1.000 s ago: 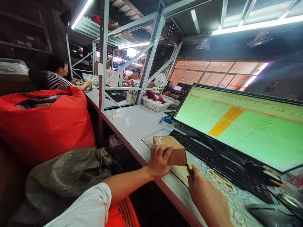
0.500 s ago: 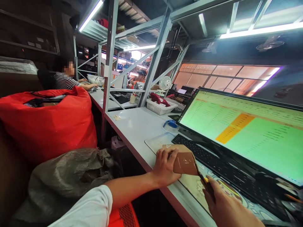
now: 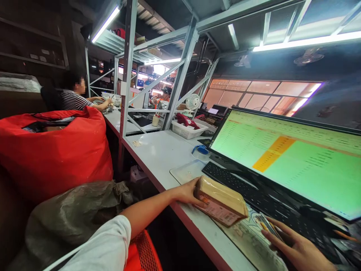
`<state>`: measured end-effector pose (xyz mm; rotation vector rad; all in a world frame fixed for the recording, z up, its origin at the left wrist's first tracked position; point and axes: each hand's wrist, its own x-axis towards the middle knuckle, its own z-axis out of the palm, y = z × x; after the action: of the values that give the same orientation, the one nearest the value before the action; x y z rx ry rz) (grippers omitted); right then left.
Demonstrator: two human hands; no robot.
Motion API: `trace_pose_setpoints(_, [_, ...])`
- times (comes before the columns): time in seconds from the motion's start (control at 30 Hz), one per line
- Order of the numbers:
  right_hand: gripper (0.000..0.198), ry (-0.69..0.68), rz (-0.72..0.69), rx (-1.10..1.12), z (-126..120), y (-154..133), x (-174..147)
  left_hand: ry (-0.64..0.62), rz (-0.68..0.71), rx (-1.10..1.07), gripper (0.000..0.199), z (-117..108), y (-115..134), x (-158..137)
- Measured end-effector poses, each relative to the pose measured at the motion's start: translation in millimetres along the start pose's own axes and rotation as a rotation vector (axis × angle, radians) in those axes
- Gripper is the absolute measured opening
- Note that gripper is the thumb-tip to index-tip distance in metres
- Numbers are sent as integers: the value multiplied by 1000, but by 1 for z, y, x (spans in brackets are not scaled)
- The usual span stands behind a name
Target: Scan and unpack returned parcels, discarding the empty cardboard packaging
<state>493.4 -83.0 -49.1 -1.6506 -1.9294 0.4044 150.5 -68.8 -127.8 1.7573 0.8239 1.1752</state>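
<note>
Jutting toward four o'clock, a box (image 3: 221, 201) is pinched by left-hand fingers (image 3: 196, 202). A cutter (image 3: 266, 225) is pinched by right-hand fingers (image 3: 282, 227).

Brown cardboard box (image 3: 225, 194), glossy on top, printed side facing front, angled beside keyboard (image 3: 225, 178); yellow-marked cutter (image 3: 265, 225) sat in right hand (image 3: 299, 242).

Decent open tabletop (image 3: 158, 150) past left fingers (image 3: 198, 202), up to white basket (image 3: 185, 131). Box (image 3: 222, 194) blocks straight run to right fingers (image 3: 282, 227); keyboard (image 3: 225, 181), then monitor (image 3: 242, 135) crowd beyond them.
</note>
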Motion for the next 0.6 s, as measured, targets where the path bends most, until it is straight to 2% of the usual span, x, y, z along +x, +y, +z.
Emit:
trace_pose_setpoints(0.1, [55, -113, 117, 240, 3, -16, 4, 3, 40, -101, 130, 7, -1, 5])
trace_pose_setpoints(0.23, [67, -171, 231, 395, 12, -25, 10, -6, -15, -59, 129, 9, -5, 6])
trace_pose_setpoints(0.43, [75, -121, 182, 371, 19, -31, 10, -76, 1, -91, 130, 5, -15, 5])
trace_pose_setpoints(0.6, [81, -159, 196, 306, 13, -27, 2, -111, -6, -75, 131, 3, -6, 3])
